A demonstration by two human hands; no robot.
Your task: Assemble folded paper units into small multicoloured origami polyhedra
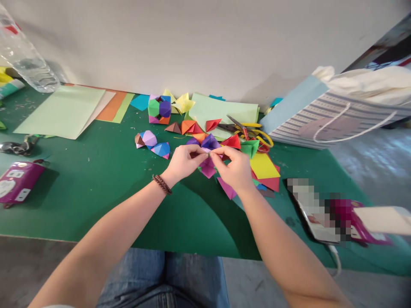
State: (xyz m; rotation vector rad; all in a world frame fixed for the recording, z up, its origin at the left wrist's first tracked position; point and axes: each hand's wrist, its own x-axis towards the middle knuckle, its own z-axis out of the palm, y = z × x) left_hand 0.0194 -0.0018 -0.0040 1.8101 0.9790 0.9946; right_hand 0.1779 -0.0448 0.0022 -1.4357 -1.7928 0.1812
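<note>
We find the fingers of the left hand (pixel 186 163) and right hand (pixel 235 167) pinched together on the purple folded paper (pixel 208 170) over the table (pixel 135 226), and judge that uneven pulling could tear it or excess pressure crush it.

No lettering, brand or number can be read — the phone screen (pixel 316 218) at lower right is pixelated, and the markings on the purple case (pixel 32 176) at far left and the striped paper bag (pixel 290 124) at right are too blurred.
</note>
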